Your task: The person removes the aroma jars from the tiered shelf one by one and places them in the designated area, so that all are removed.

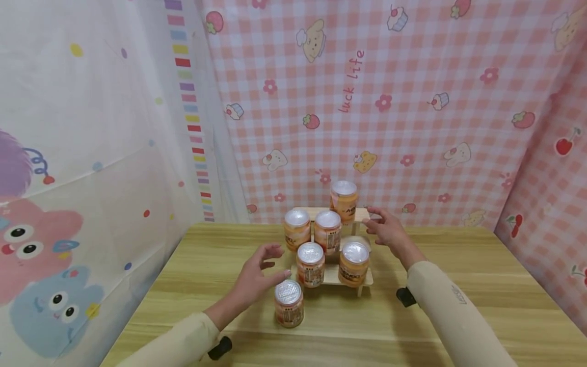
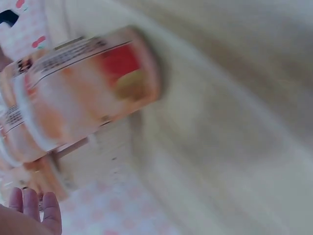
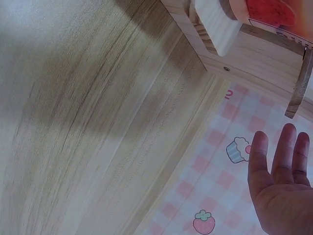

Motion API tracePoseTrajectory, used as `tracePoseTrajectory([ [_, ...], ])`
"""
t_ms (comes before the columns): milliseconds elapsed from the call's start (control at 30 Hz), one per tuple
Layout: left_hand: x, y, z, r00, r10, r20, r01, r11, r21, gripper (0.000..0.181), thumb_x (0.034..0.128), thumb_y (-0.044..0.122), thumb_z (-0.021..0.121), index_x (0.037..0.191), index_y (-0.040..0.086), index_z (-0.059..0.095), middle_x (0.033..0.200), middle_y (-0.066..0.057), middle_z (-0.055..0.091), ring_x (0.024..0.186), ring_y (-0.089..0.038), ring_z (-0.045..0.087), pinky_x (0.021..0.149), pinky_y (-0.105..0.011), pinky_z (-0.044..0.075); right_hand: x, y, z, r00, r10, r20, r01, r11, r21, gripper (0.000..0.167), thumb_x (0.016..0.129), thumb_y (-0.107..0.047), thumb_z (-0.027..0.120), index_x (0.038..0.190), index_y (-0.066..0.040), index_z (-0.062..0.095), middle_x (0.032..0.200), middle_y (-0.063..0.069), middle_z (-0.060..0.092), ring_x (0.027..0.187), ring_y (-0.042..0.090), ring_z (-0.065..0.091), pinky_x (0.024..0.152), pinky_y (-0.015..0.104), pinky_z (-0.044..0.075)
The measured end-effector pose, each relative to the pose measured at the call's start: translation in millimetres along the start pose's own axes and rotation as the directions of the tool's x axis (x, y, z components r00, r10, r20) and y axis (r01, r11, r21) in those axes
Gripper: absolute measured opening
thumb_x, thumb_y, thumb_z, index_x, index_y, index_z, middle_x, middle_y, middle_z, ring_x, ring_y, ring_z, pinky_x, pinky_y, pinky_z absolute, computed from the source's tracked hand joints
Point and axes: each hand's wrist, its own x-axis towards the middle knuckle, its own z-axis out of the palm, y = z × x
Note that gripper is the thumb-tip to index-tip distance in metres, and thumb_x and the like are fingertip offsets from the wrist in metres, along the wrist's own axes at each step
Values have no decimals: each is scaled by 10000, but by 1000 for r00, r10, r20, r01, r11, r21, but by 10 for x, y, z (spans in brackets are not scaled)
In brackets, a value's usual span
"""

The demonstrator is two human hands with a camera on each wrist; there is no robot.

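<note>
Several orange-labelled cans with silver lids stand upright on and around a tiered wooden stand [image 1: 331, 277]. One can [image 1: 344, 204] occupies the top tier; others sit lower, including a can [image 1: 354, 265] at the right of the bottom tier. In front, a separate can [image 1: 289, 308] stands on the table. My left hand [image 1: 254, 280] is beside the cans on the left, its thumb near the front can's lid, holding nothing. To the stand's right, my right hand [image 1: 390, 234] has its fingers near the top tier's end and holds nothing. In the right wrist view its fingers [image 3: 283, 156] look extended.
The wood-grain table [image 1: 435, 316] reaches back to a pink checked cloth [image 1: 408, 127]. On the left hangs a white cloth [image 1: 114, 168] with cartoon figures. A black strap piece [image 1: 405, 296] is at my right wrist, another [image 1: 220, 348] at my left.
</note>
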Motion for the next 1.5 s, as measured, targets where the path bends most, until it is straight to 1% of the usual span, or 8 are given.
tracePoseTrajectory([
  [200, 323, 289, 49, 999, 41, -20, -41, 999, -5, 597, 848, 146, 798, 1355, 34, 501, 1275, -136, 599, 1209, -284, 544, 1009, -483, 443, -7, -9, -7, 1000, 1, 2, -1, 1000, 5, 559, 1045, -262, 517, 1543, -115, 309, 1433, 247, 453, 1269, 402, 492, 977, 561, 429],
  [400, 730, 628, 173, 996, 65, -55, -66, 998, -15, 613, 872, 183, 778, 1391, 63, 476, 1258, -140, 577, 1166, -279, 545, 954, -444, 473, -24, -17, -8, 1000, 0, 4, 0, 1000, 11, 560, 1048, -263, 513, 1544, -113, 303, 1432, 248, 449, 1269, 402, 491, 961, 547, 439],
  [600, 1036, 862, 310, 992, 25, -127, -24, 1000, 13, 634, 861, 294, 790, 1390, 124, 484, 1203, -57, 580, 1102, -276, 577, 879, -410, 509, -25, -29, 15, 1000, -2, 12, 2, 1000, 19, 579, 1045, -263, 519, 1556, -119, 289, 1437, 251, 451, 1265, 400, 490, 885, 482, 470],
  [800, 1391, 1043, 513, 996, -42, -74, 45, 999, 31, 694, 857, 315, 795, 1435, 166, 442, 1274, -41, 538, 1196, -234, 516, 970, -413, 474, -12, -27, -5, 1000, 0, 3, 0, 1000, 23, 565, 1045, -260, 518, 1550, -127, 301, 1432, 243, 451, 1253, 395, 495, 911, 508, 462],
  [967, 1644, 1057, 655, 984, -175, 26, 170, 977, 125, 814, 845, 356, 803, 1511, 180, 369, 1421, -83, 485, 1299, -251, 461, 1025, -419, 431, -9, 6, -15, 1000, 1, 21, -1, 999, 37, 555, 1044, -267, 521, 1538, -126, 311, 1429, 241, 448, 1261, 398, 488, 926, 517, 455],
  [1067, 1743, 1017, 699, 973, -222, 69, 209, 964, 165, 828, 843, 331, 810, 1520, 170, 361, 1436, -127, 466, 1269, -282, 484, 1010, -430, 441, -11, 14, -8, 1000, 9, 25, -10, 999, 50, 544, 1043, -263, 525, 1531, -133, 322, 1425, 233, 457, 1260, 397, 487, 918, 506, 454],
  [1333, 1853, 920, 750, 961, -220, 167, 192, 966, 172, 710, 824, 233, 834, 1401, 135, 433, 1267, -95, 553, 1121, -243, 565, 956, -410, 473, -20, -13, -4, 1000, 14, 3, -14, 999, 39, 524, 1041, -243, 530, 1522, -142, 349, 1391, 214, 498, 1200, 354, 530, 763, 364, 476],
  [1500, 1855, 903, 776, 964, -208, 163, 177, 966, 187, 630, 803, 218, 852, 1311, 173, 481, 1194, -40, 601, 1086, -202, 582, 929, -389, 484, -20, -7, -10, 1000, 10, -2, -10, 1000, 20, 532, 1039, -245, 532, 1526, -137, 347, 1407, 226, 491, 1218, 370, 535, 748, 352, 485],
])
